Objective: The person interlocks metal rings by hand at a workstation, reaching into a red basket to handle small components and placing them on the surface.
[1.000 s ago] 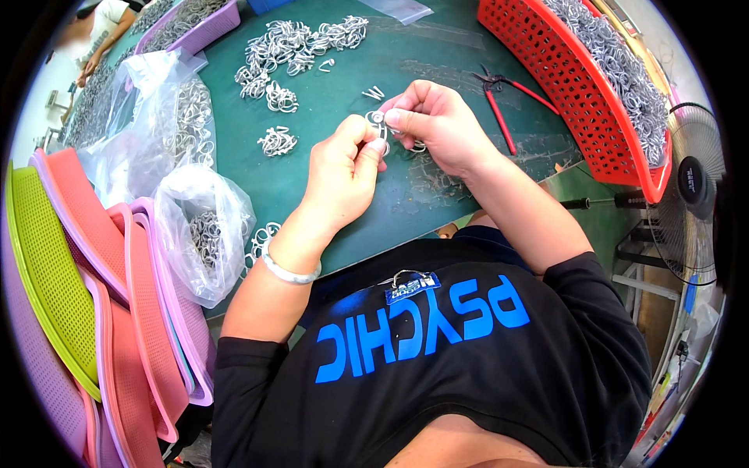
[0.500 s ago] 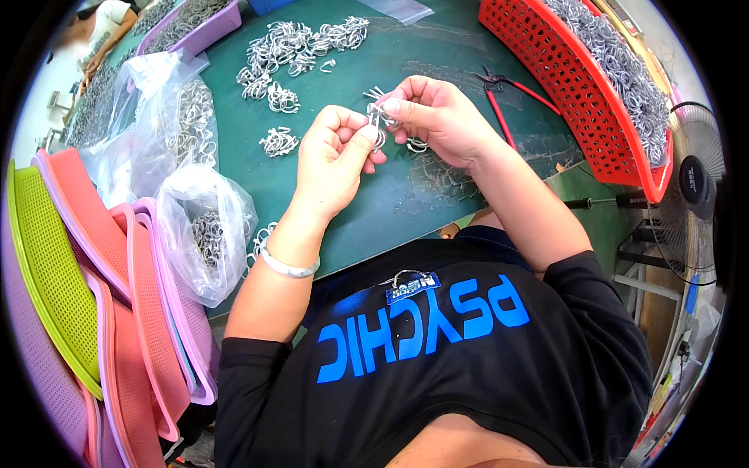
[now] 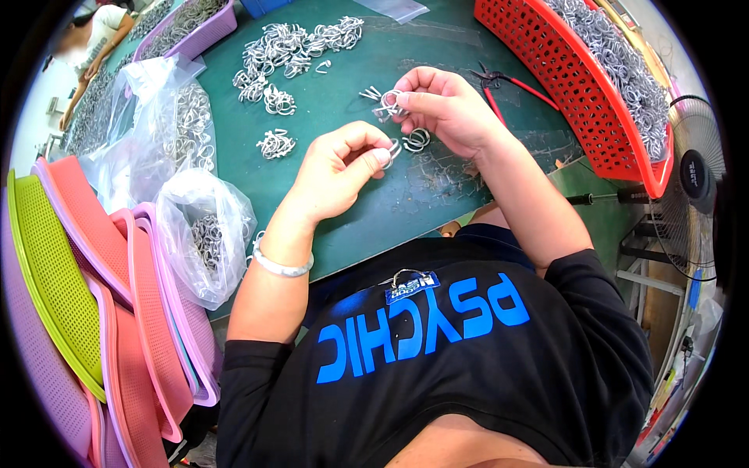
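Between the thumb and forefinger of my left hand [image 3: 337, 170] is an open silver metal ring [image 3: 393, 152]. My right hand [image 3: 446, 109], farther back, pinches a small cluster of metal rings [image 3: 389, 104] at its fingertips. The two hands are apart. Beneath my right hand, a few loose rings [image 3: 417, 140] lie on the green table [image 3: 374, 222]. A small heap of rings [image 3: 276, 144] rests beyond my left hand, and a larger pile of rings [image 3: 296, 48] spreads behind it.
A red basket full of rings [image 3: 566, 86] and red-handled pliers [image 3: 523, 90] lie at right. Plastic bags of rings [image 3: 207, 234] and stacked coloured baskets [image 3: 144, 312] crowd the left. A fan [image 3: 693, 183] stands far right; another person [image 3: 101, 39] is at far left.
My hands have separated. The left drew nearer to me with a ring in its fingers, while the right moved slightly up, keeping the cluster of rings.
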A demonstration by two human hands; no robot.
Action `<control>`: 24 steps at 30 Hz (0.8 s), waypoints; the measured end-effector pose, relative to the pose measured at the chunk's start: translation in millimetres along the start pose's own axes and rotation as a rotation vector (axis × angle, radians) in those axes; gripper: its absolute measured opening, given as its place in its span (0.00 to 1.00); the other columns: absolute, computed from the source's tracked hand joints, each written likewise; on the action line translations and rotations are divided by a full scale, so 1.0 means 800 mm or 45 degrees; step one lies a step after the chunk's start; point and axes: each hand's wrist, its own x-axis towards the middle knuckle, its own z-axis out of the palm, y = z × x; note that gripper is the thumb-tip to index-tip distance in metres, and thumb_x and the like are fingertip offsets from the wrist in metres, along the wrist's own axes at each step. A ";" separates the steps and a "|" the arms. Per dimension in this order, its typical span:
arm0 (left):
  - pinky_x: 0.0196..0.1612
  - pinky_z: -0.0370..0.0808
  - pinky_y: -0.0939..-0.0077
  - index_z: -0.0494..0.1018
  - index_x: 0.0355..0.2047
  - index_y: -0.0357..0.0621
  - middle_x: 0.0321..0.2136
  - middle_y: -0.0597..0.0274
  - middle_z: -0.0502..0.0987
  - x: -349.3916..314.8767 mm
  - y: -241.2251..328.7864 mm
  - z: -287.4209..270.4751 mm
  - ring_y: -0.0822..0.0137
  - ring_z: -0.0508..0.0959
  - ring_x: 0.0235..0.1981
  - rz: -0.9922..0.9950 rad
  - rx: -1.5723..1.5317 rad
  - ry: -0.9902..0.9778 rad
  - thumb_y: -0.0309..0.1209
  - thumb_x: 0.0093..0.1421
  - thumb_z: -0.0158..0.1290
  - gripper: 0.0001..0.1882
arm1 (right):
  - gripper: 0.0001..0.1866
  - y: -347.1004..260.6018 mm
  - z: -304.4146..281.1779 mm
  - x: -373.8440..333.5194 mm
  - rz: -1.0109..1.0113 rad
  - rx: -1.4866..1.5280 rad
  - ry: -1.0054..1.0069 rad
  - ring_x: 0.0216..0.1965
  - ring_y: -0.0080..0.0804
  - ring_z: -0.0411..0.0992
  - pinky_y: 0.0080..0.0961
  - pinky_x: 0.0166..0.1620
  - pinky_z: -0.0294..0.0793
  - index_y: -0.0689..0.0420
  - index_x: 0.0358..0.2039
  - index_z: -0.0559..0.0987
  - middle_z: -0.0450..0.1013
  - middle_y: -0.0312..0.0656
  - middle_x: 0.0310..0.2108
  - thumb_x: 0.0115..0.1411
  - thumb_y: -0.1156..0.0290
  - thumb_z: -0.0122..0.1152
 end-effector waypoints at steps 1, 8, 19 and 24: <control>0.30 0.69 0.85 0.71 0.31 0.37 0.27 0.65 0.74 0.001 0.002 0.000 0.78 0.72 0.26 0.002 0.150 -0.061 0.24 0.56 0.48 0.04 | 0.06 0.000 0.000 0.000 -0.011 0.043 0.038 0.26 0.23 0.69 0.17 0.29 0.70 0.63 0.30 0.70 0.70 0.39 0.26 0.52 0.76 0.56; 0.35 0.68 0.69 0.74 0.24 0.45 0.29 0.60 0.73 0.006 -0.005 0.001 0.58 0.72 0.31 0.602 1.058 0.044 0.27 0.44 0.55 0.04 | 0.06 -0.005 -0.006 -0.001 -0.005 0.178 -0.020 0.27 0.24 0.70 0.18 0.29 0.71 0.63 0.31 0.70 0.71 0.41 0.28 0.53 0.76 0.55; 0.32 0.68 0.85 0.69 0.38 0.38 0.29 0.68 0.72 0.007 -0.010 0.002 0.79 0.70 0.30 0.331 0.401 0.429 0.23 0.53 0.52 0.12 | 0.06 -0.001 0.006 -0.004 0.066 0.405 -0.224 0.28 0.27 0.72 0.20 0.30 0.73 0.64 0.32 0.70 0.71 0.43 0.29 0.55 0.76 0.52; 0.29 0.66 0.89 0.70 0.37 0.37 0.29 0.69 0.72 0.006 -0.008 0.003 0.81 0.69 0.28 0.418 0.285 0.404 0.22 0.54 0.51 0.09 | 0.06 -0.001 0.007 -0.004 0.065 0.378 -0.209 0.29 0.27 0.72 0.20 0.30 0.73 0.64 0.33 0.70 0.71 0.43 0.29 0.55 0.76 0.53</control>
